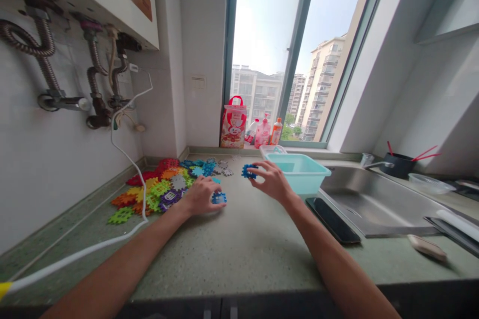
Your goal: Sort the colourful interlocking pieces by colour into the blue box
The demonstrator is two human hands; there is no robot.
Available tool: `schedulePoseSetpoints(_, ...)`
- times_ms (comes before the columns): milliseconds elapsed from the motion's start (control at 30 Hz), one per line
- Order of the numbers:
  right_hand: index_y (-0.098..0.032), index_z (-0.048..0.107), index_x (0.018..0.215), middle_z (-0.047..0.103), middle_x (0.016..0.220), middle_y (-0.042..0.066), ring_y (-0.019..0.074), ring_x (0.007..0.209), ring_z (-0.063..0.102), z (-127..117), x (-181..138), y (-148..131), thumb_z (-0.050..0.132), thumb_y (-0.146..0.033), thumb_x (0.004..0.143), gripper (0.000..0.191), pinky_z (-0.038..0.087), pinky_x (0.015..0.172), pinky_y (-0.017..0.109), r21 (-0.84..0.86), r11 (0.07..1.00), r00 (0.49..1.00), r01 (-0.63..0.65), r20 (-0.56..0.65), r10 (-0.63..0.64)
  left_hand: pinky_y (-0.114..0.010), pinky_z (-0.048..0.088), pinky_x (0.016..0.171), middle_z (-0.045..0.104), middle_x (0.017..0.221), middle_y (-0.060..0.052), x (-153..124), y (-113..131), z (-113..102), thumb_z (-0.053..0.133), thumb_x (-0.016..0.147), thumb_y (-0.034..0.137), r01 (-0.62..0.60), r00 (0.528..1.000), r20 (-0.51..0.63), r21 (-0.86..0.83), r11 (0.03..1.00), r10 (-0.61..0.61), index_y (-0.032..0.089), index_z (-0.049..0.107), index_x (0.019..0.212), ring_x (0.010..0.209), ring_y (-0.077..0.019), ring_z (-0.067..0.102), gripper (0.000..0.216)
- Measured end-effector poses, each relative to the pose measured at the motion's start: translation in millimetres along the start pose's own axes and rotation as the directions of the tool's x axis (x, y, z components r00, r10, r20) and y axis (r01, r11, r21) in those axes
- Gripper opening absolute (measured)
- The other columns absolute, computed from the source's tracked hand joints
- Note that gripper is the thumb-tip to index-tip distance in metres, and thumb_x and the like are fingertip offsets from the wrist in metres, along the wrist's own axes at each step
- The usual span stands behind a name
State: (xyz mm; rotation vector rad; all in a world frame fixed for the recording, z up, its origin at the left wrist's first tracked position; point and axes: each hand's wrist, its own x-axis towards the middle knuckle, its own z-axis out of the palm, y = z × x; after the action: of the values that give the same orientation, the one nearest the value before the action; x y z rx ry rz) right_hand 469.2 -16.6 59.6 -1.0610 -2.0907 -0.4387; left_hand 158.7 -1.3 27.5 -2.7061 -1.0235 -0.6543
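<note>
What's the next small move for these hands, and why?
Probably bring the left hand's lighter-blue notched piece toward the right hand's dark-blue notched piece: each hand already grips one, and the two are apart, with countertop showing between them.

I count two hands, my left hand (200, 195) and my right hand (272, 180), with one light-blue toothed piece (219, 199) in the left and a dark-blue piece (248, 171) in the right, single or stacked I can't tell. The heap of pieces (161, 188) overlaps too much for me to number. Beyond those, I see one turquoise tub (305, 183), one phone (333, 220), one sink (370, 204), one black pot (398, 165), one bag (234, 129) and three bottles (262, 133).
</note>
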Motion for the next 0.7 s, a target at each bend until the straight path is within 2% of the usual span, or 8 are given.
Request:
schedulePoseSetpoints(100, -0.026, 0.080, 0.118, 0.073, 0.127, 0.010, 0.0301, 0.116, 0.064, -31, -2, 29, 0.067, -0.035, 0.092, 0.030, 0.048, 0.106, 0.045, -0.187, 0.954, 0.959, -0.234, -0.206, 0.195, -0.042, 0.042, 0.096, 0.077, 0.094, -0.005, -1, 7, 2, 0.077, 0.082, 0.056, -0.048, 0.998, 0.034, -0.015, 0.999, 0.049, 0.023, 0.073, 0.093, 0.099, -0.0273, 0.066, 0.035)
schedulePoseSetpoints(167, -0.026, 0.080, 0.118, 0.074, 0.124, 0.010, 0.0302, 0.110, 0.067, -49, -7, 45, 0.067, -0.040, 0.091, 0.032, 0.050, 0.100, 0.043, -0.257, 0.875, 0.905, -0.410, -0.230, 0.357, -0.041, 0.042, 0.096, 0.076, 0.093, -0.004, -1, 11, 3, 0.077, 0.084, 0.055, -0.061, 0.997, 0.039, -0.023, 0.998, 0.062, 0.023, 0.073, 0.093, 0.098, -0.0265, 0.066, 0.034)
schedulePoseSetpoints(300, -0.032, 0.081, 0.115, 0.080, 0.106, 0.007, 0.0305, 0.095, 0.073, -68, -18, 65, 0.065, -0.057, 0.089, 0.040, 0.052, 0.084, 0.039, -0.371, 0.699, 0.748, -0.611, 0.019, 0.664, -0.039, 0.043, 0.094, 0.076, 0.094, -0.003, -1, 10, 6, 0.076, 0.085, 0.055, -0.059, 0.997, 0.043, -0.035, 0.998, 0.060, 0.023, 0.074, 0.093, 0.097, -0.0255, 0.067, 0.034)
schedulePoseSetpoints(367, -0.032, 0.082, 0.114, 0.080, 0.104, 0.009, 0.0321, 0.095, 0.074, -72, -21, 70, 0.060, -0.064, 0.090, 0.045, 0.052, 0.081, 0.039, -0.402, 0.657, 0.664, -0.638, 0.146, 0.733, -0.039, 0.043, 0.096, 0.076, 0.095, -0.003, -1, 9, 7, 0.075, 0.086, 0.057, -0.055, 0.997, 0.047, -0.037, 0.998, 0.056, 0.023, 0.075, 0.093, 0.098, -0.0256, 0.067, 0.034)
schedulePoseSetpoints(433, -0.031, 0.082, 0.111, 0.080, 0.105, 0.010, 0.0333, 0.097, 0.073, -72, -22, 72, 0.055, -0.068, 0.091, 0.050, 0.052, 0.082, 0.041, -0.402, 0.657, 0.635, -0.638, 0.208, 0.744, -0.039, 0.042, 0.098, 0.076, 0.097, -0.003, -2, 7, 8, 0.074, 0.086, 0.059, -0.064, 0.996, 0.056, -0.042, 0.997, 0.066, 0.025, 0.076, 0.096, 0.101, -0.0259, 0.066, 0.036)
schedulePoseSetpoints(500, -0.029, 0.082, 0.108, 0.079, 0.107, 0.011, 0.0346, 0.102, 0.071, -69, -20, 69, 0.056, -0.065, 0.092, 0.048, 0.051, 0.088, 0.045, -0.386, 0.711, 0.718, -0.588, 0.157, 0.678, -0.039, 0.042, 0.101, 0.076, 0.102, -0.004, -3, 7, 8, 0.072, 0.087, 0.062, -0.095, 0.992, 0.072, -0.061, 0.994, 0.100, 0.026, 0.077, 0.103, 0.104, -0.0259, 0.066, 0.040)
schedulePoseSetpoints(600, -0.024, 0.080, 0.109, 0.075, 0.121, 0.012, 0.0345, 0.116, 0.065, -54, -13, 50, 0.058, -0.047, 0.096, 0.034, 0.046, 0.102, 0.050, -0.320, 0.855, 0.912, -0.408, -0.102, 0.397, -0.038, 0.042, 0.103, 0.074, 0.114, -0.004, -3, 11, 9, 0.064, 0.094, 0.060, -0.153, 0.982, 0.098, -0.088, 0.984, 0.161, 0.029, 0.075, 0.119, 0.110, -0.0253, 0.066, 0.042)
schedulePoseSetpoints(700, -0.024, 0.078, 0.112, 0.075, 0.122, 0.010, 0.0288, 0.114, 0.066, -24, -8, 17, 0.056, -0.033, 0.099, 0.027, 0.048, 0.104, 0.047, -0.131, 0.985, 0.990, -0.112, -0.103, 0.099, -0.039, 0.043, 0.104, 0.073, 0.121, -0.006, 0, 13, 8, 0.052, 0.103, 0.047, -0.152, 0.982, 0.103, -0.073, 0.986, 0.159, 0.027, 0.070, 0.129, 0.113, -0.0249, 0.065, 0.038)
